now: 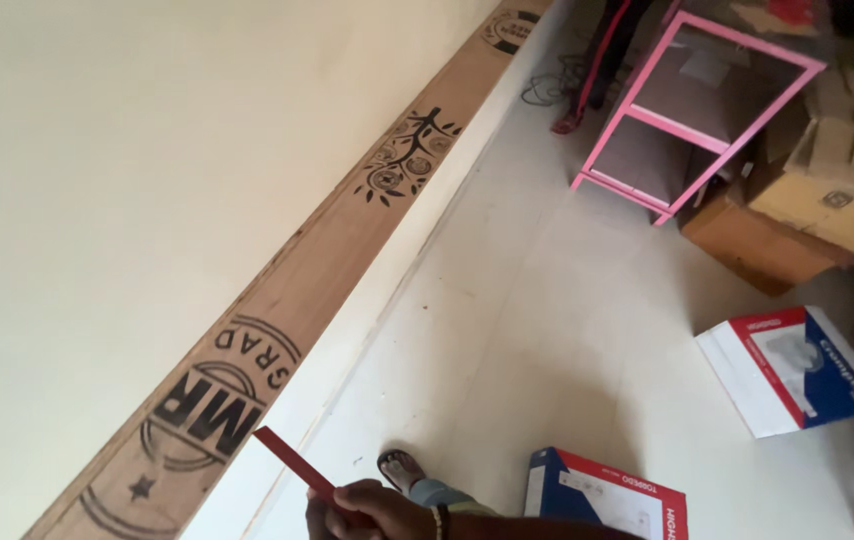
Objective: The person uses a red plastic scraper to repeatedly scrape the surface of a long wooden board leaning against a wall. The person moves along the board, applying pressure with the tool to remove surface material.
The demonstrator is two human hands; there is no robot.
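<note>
A hand (pixel 372 508) pinches a red pencil (pixel 292 462) tip-up toward the plywood board (pixel 277 310) leaning on the wall — ready, likely, to mark; which hand, unclear.

two printed cartons (pixel 795 372) on floor, right

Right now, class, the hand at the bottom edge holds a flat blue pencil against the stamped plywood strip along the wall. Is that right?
Not quite. The head view shows the pencil is red, not blue. The hand does hold it by the stamped plywood strip along the wall.
</note>
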